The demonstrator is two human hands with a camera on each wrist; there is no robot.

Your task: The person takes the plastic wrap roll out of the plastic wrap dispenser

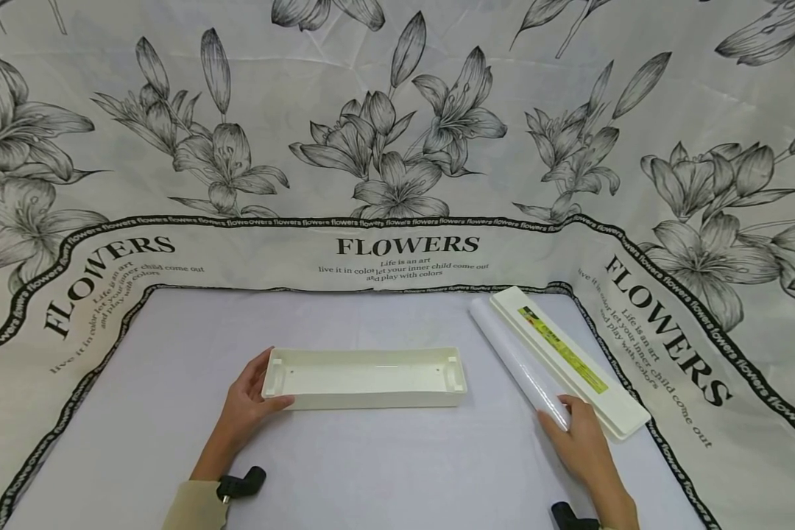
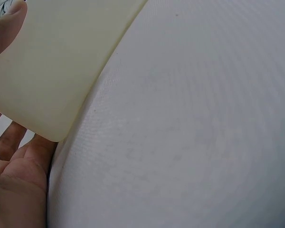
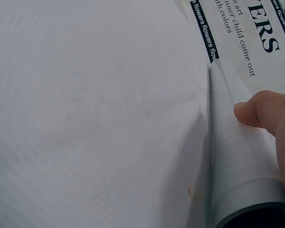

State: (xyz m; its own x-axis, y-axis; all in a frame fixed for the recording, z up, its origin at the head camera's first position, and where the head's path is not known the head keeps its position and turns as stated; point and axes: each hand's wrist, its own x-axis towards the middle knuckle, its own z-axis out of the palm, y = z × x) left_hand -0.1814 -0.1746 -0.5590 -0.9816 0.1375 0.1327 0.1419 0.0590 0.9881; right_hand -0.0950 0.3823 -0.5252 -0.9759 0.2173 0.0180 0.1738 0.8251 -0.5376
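Observation:
A long, shallow cream plastic box [image 1: 364, 400] stands open-topped at mid-table, its hollow facing up. My left hand [image 1: 246, 401] grips its left end, thumb over the front corner and fingers round the far side. The left wrist view shows the thumb [image 2: 7, 31] against the box wall [image 2: 71, 66]. On the right, my right hand [image 1: 584, 445] holds the near end of a shiny roll of plastic wrap [image 1: 513, 350]. In the right wrist view the thumb [image 3: 259, 111] lies on the film, above the roll's open tube end [image 3: 249, 194].
Right beside the roll lies a long cream lid [image 1: 626, 416] with a yellow-green label [image 1: 563, 350]. A white cloth [image 1: 384, 471] covers the table, bordered by a flower-printed cloth [image 1: 407, 254] with black bands. Each wrist wears a black mount [image 1: 241, 483].

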